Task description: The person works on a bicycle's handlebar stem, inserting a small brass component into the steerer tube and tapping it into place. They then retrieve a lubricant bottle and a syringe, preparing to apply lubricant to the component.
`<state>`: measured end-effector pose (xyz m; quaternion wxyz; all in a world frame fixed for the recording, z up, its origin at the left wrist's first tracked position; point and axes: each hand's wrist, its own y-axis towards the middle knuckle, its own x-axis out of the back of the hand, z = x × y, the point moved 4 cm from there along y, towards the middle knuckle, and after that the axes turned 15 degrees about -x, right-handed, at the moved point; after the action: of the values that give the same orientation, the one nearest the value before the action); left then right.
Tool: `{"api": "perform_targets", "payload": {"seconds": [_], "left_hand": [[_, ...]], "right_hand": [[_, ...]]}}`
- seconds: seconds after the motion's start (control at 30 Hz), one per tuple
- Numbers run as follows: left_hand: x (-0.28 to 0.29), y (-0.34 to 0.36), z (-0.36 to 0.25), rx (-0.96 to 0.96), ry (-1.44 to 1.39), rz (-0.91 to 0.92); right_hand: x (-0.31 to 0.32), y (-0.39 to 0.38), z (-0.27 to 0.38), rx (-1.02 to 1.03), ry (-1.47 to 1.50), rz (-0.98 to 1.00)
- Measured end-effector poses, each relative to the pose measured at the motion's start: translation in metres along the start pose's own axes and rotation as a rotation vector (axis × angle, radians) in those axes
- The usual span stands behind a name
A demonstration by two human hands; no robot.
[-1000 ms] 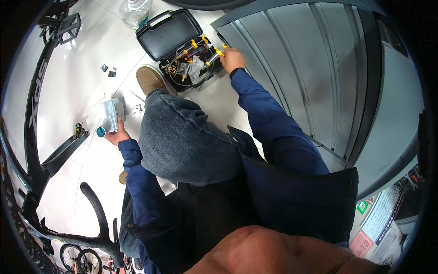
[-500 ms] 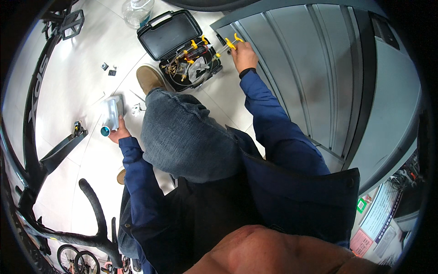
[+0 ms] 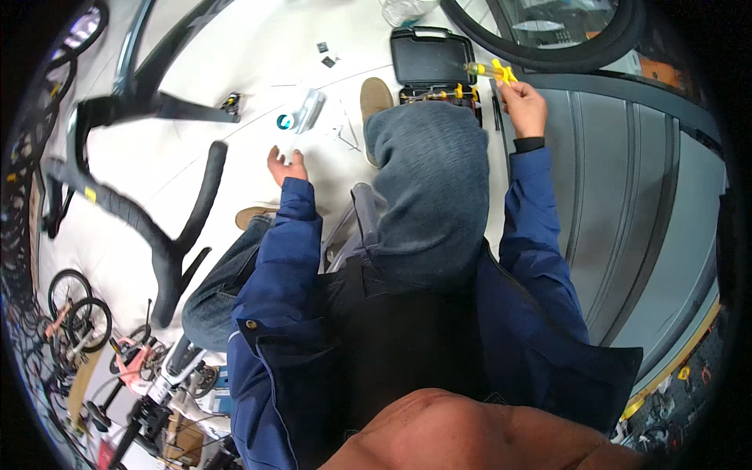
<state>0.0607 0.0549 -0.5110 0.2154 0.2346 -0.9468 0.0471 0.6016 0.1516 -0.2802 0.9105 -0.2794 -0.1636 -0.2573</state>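
Note:
My right hand [image 3: 523,108] grips the yellow handle end of a syringe [image 3: 487,70], holding it over the right side of an opened black plastic case [image 3: 428,61]. The syringe tip points left across the lid. In the case's lower half, yellow-handled fittings [image 3: 458,92] show, partly covered by my knee. My left hand [image 3: 287,166] is empty, its fingers apart and slightly curled. Just beyond it on the floor is a translucent bottle [image 3: 311,112] with a round teal end facing me, not touching my fingers.
A dark bike frame and taped drop handlebar [image 3: 160,251] stand at my left. Small black parts [image 3: 327,56] and thin metal tools [image 3: 347,129] lie on the pale floor. A grey ribbed panel [image 3: 611,204] runs along my right, with a wheel [image 3: 548,59] beyond it.
My left hand has let go of the bottle and drawn back from it. My right hand still holds the syringe, now turned more level. The whole view has swung, shifting the scene rightward.

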Motion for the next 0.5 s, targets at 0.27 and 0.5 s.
{"api": "perform_targets", "payload": {"seconds": [0.27, 0.5], "left_hand": [[-0.011, -0.012, -0.142, -0.106, -0.386, 0.054], [0.018, 0.022, -0.362, -0.346, -0.947, 0.358]], "right_hand": [[-0.060, -0.045, 0.178, 0.284, -0.459, 0.447], [-0.107, -0.154, 0.203, 0.057, -0.574, 0.871]]}}
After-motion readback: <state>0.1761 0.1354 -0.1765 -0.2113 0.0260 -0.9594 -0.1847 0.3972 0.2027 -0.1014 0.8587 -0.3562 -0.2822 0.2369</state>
